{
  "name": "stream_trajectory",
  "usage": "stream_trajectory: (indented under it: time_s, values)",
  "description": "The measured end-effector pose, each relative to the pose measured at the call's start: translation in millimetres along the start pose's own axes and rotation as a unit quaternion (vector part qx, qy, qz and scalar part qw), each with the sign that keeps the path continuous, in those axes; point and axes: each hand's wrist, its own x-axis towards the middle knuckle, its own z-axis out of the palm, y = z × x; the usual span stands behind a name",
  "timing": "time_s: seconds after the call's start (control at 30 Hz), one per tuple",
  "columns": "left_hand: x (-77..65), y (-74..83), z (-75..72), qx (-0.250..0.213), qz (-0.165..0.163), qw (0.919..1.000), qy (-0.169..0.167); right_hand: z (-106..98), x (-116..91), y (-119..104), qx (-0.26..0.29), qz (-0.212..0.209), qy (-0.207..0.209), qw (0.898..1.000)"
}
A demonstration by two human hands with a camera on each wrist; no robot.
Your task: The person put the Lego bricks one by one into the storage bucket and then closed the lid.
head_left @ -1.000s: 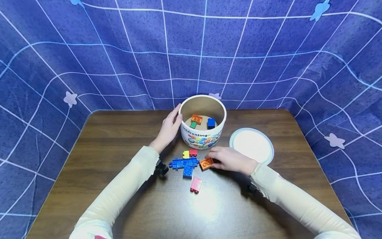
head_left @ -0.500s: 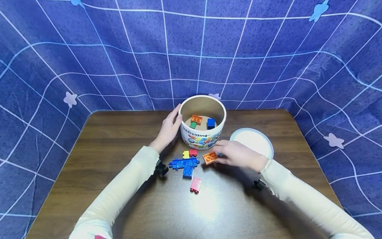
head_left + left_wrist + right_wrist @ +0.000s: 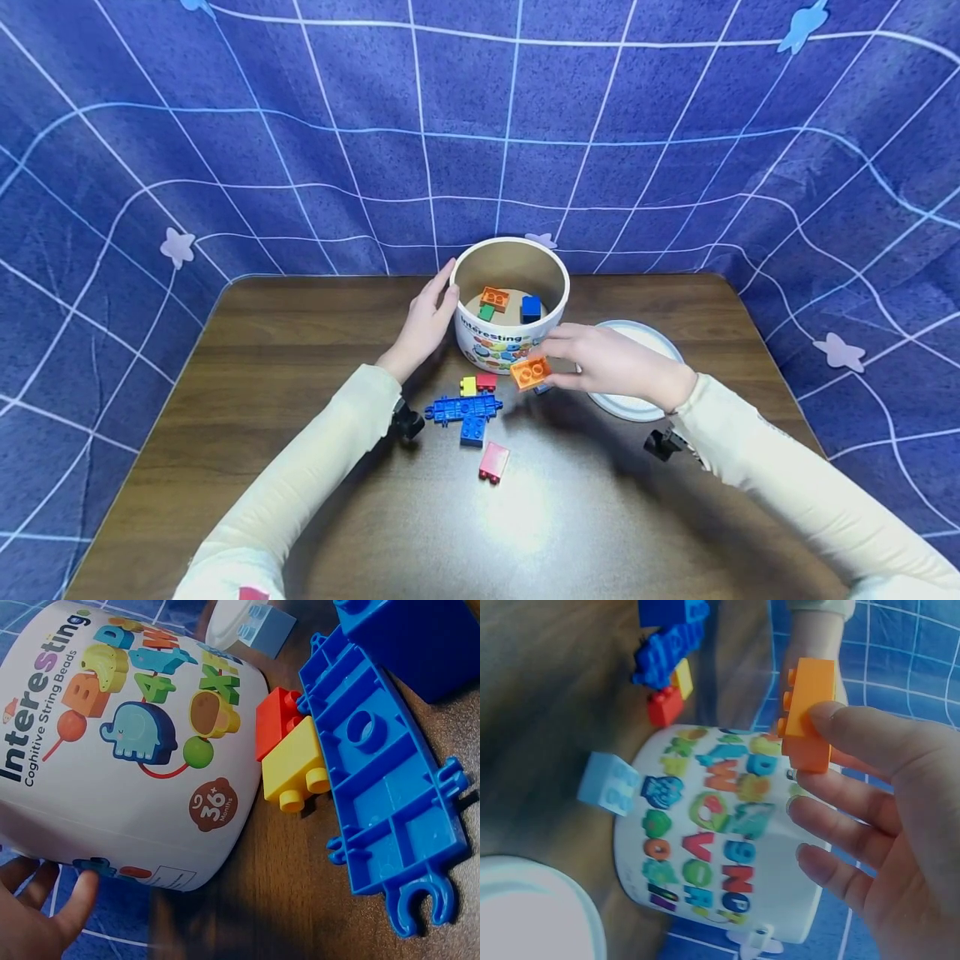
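Observation:
My right hand (image 3: 611, 362) pinches an orange toy brick (image 3: 530, 372) between thumb and fingers, lifted in front of the white bucket (image 3: 491, 348) and below its rim. The brick's hollow underside faces the head camera; in the right wrist view the orange brick (image 3: 814, 697) shows its studs to the left. My left hand (image 3: 423, 325) rests against the bucket's left side, fingers fairly straight. Inside the bucket lie another orange brick (image 3: 494, 299), a green brick (image 3: 486, 312) and a dark blue brick (image 3: 530, 309). A light blue brick (image 3: 604, 780) stands on the table beside the bucket.
Before the bucket lie a yellow brick (image 3: 468, 386), a red brick (image 3: 487, 381), a blue toy-vehicle base (image 3: 450, 409) and a blue brick (image 3: 472, 431). Nearer is a pinkish-red brick (image 3: 493, 461). A round white lid (image 3: 633, 408) lies right, partly under my right hand. Blue cloth (image 3: 375, 158) hangs behind.
My right hand has lifted the orange brick off the table, up and slightly right toward the bucket's front. The light blue brick has come into view beneath it. My left hand stays against the bucket.

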Motion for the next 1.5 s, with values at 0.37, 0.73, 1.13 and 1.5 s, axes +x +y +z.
stream_trajectory:
  time_s: [0.37,0.73,1.13,1.5]
  values:
    - [-0.2,-1.2,-1.2,0.000,-0.004,1.0000,-0.005,-22.7,8.5,2.4,-0.007,-0.001,0.018,1.000]
    - [-0.8,0.5,-1.8,0.003,-0.006,1.0000,-0.004,-43.4,24.3,13.6,0.001,0.019,0.022,1.000]
    - [-1.0,0.2,-1.8,0.001,-0.006,1.0000,-0.003,-58.3,44.9,33.3,-0.004,0.040,0.027,0.999]
    - [0.0,1.0,0.8,0.009,0.004,0.9999,0.008,-70.9,65.0,52.2,-0.006,0.078,0.021,0.997]
